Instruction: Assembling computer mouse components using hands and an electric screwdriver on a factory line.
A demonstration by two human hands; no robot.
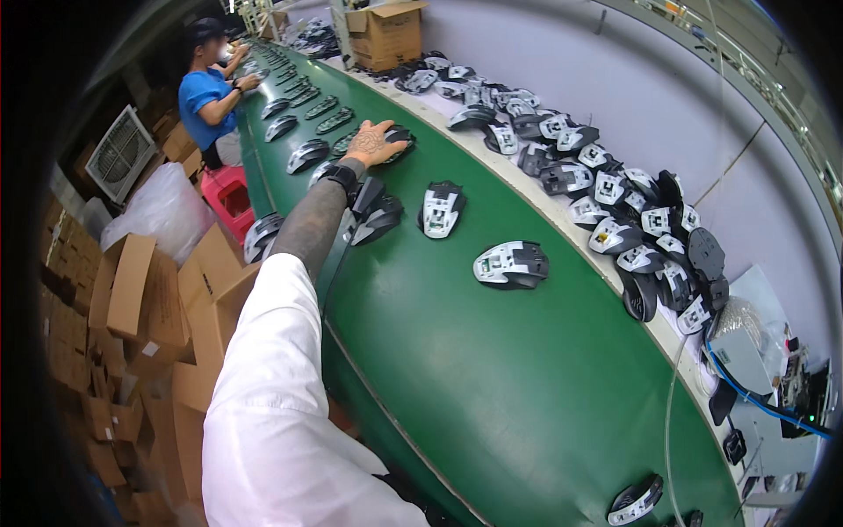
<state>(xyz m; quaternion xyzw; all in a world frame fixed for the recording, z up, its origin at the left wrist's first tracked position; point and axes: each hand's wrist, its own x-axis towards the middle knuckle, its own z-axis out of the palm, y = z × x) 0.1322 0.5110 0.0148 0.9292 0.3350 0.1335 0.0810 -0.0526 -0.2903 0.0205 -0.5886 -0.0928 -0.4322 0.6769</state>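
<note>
Black, rounded plastic mouse shell (403, 134) sits on the long green surface (421, 351), partly covered by the person's left hand (373, 145). That hand is palm down with fingers spread, and it seems to touch the piece; whether it grips it I cannot tell, as the undersides of the fingers are hidden. The right hand is out of view. Two white-and-black plastic mouse housings, one upright (442, 211) and one lying crosswise (511, 265), rest apart, nearer the person. A crowded heap of similar white, grey and black housings (606, 189) runs along the right side.

The step in hand looks like reaching for a single piece; the next move, I judge, calls for thumb and fingers closing round its sides, clear of its neighbours.
</note>
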